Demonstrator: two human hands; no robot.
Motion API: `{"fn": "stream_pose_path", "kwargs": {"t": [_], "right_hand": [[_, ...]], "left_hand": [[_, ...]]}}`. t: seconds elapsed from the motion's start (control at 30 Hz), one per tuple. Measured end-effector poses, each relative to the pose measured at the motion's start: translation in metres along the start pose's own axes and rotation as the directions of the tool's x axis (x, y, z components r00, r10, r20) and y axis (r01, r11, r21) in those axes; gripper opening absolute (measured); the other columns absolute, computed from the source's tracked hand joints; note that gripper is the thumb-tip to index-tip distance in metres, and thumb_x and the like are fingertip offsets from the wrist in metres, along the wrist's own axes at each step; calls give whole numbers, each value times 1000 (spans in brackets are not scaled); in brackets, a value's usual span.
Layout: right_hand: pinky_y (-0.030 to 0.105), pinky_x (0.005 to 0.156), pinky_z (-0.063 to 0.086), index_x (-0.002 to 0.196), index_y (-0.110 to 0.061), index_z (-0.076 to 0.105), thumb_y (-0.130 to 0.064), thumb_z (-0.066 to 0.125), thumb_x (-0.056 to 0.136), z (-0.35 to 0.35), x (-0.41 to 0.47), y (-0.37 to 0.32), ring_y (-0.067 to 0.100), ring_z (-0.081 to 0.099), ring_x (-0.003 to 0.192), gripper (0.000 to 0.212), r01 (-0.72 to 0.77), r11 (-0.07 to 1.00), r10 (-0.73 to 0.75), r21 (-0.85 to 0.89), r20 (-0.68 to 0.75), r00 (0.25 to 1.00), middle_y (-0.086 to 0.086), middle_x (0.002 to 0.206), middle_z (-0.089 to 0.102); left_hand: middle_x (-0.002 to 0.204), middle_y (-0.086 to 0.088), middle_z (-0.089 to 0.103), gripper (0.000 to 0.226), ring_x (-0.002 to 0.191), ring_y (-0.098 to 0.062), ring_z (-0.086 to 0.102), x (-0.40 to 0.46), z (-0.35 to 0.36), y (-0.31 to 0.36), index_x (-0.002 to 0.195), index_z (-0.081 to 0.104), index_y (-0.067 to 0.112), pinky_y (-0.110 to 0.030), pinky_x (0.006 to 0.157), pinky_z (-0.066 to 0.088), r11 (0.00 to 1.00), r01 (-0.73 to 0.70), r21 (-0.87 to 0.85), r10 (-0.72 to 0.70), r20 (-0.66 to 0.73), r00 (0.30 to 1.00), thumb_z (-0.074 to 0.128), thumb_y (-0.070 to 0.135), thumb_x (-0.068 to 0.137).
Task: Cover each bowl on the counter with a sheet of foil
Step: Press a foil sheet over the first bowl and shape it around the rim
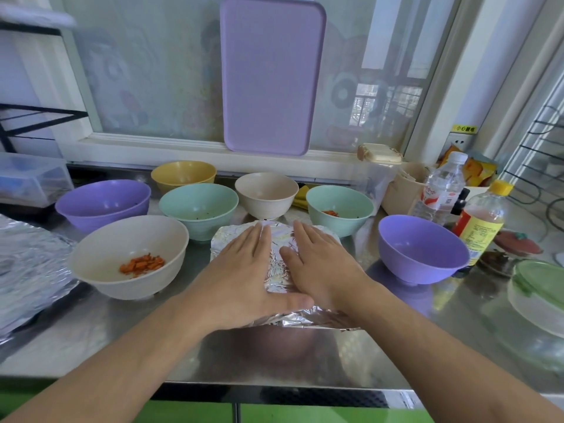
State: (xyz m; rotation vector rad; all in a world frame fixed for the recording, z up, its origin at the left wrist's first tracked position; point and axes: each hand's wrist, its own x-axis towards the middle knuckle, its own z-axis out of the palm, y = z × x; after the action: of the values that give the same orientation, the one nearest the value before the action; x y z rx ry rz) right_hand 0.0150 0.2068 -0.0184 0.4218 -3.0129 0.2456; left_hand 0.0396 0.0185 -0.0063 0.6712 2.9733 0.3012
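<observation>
Head cam: both palms lie flat on the foil (276, 261) over the front-centre bowl — left hand (241, 276) and right hand (320, 267) side by side, fingers straight, pressing, gripping nothing. The foil's loose near edge sits under the wrists, so I'd guess tucking down comes next — either hand reaches.

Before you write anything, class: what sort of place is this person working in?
Most likely a home kitchen: a steel counter crowded with bowls, one holding chopped carrot, a sauce bottle to the right, and a purple cutting board leaning against the window.
</observation>
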Motion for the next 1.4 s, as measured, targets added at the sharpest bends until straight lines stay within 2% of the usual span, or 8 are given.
{"fn": "stream_pose_path", "kwargs": {"t": [0.13,0.33,0.67,0.77,0.9,1.13,1.27,1.4], "right_hand": [[39,130,13,165,-8,13,-55,25,109,-10,-9,-5,21,15,160,74,-23,997,23,78,4,1000,8,174,19],[39,131,11,166,-9,13,-59,26,109,-13,-17,-2,21,12,160,77,11,998,-11,57,5,1000,6,174,18],[34,131,2,168,-21,-8,-76,35,99,-27,-36,17,11,-7,161,98,5,994,-21,112,140,990,-10,176,-8],[33,128,5,169,-25,2,-67,39,103,-36,-26,7,10,1,161,86,43,991,-57,126,112,992,-12,176,1],[36,127,15,165,-30,28,-44,25,114,-33,1,-10,9,21,157,53,121,984,-128,129,51,990,-10,171,27],[45,116,32,136,-25,54,-43,21,112,-20,12,9,20,48,137,45,26,999,-27,42,28,999,-1,144,58],[44,121,26,136,-21,53,-44,19,113,-26,2,18,22,39,145,47,1,1000,0,-19,38,999,-1,147,54],[27,120,18,153,-9,41,-43,25,113,-42,-22,7,17,21,152,55,79,986,-82,145,13,997,7,164,35]], "left_hand": [[173,2,-25,150,158,-8,-19,-1,1,-4,164,-22,12,-25,121,-7,1000,-9,6,9,-21,1000,36,106,63],[173,2,-26,149,159,-9,-21,-4,-1,-3,163,-23,12,-29,125,-6,1000,6,20,-6,2,1000,35,107,64],[172,5,-28,159,159,-11,-21,-2,-4,-3,162,-27,16,-34,130,-1,1000,11,13,-12,44,999,48,109,57],[171,5,-31,161,159,-12,-22,1,-9,-2,160,-30,18,-36,131,-1,1000,5,16,-7,81,997,51,108,54],[171,2,-31,162,159,-14,-23,3,-12,0,160,-30,15,-34,128,-5,999,-13,42,9,82,997,53,107,56],[170,2,-32,160,159,-15,-23,2,-8,1,160,-31,15,-36,127,-6,998,22,61,-28,92,995,49,107,56],[168,6,-36,156,157,-13,-27,2,-11,0,158,-34,20,-36,127,-7,999,19,38,-24,129,991,45,108,57],[170,14,-28,132,155,-3,-25,2,-16,1,164,-23,25,-33,129,-5,987,57,-152,-42,104,994,27,102,70]]}}
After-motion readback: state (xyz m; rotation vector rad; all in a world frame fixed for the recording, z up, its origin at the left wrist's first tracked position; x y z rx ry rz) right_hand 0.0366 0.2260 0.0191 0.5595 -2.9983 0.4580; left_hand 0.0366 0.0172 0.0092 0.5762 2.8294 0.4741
